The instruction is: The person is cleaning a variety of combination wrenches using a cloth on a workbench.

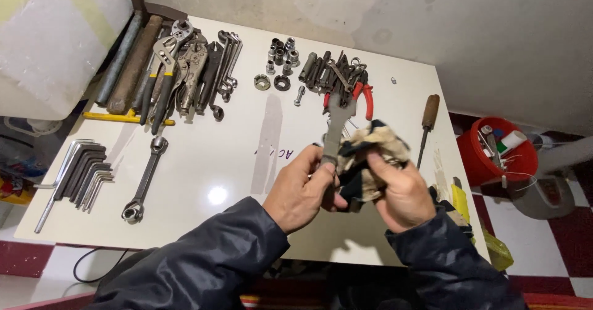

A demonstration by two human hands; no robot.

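My left hand (302, 189) grips the lower end of a flat grey open-ended wrench (337, 127), which stands upright above the white table (247, 161). My right hand (401, 192) clutches a crumpled tan and dark rag (370, 155), pressed against the wrench's shaft. Both hands hover over the table's front right part. Dark jacket sleeves cover both arms.
A set of hex keys (80, 174) lies front left, a ratchet wrench (145, 180) beside it. Pliers and wrenches (185, 75) are piled at the back left, sockets (281, 56) and red-handled cutters (364, 93) at the back centre. A wooden-handled screwdriver (427, 121) lies right; a red bucket (494, 152) stands off the table.
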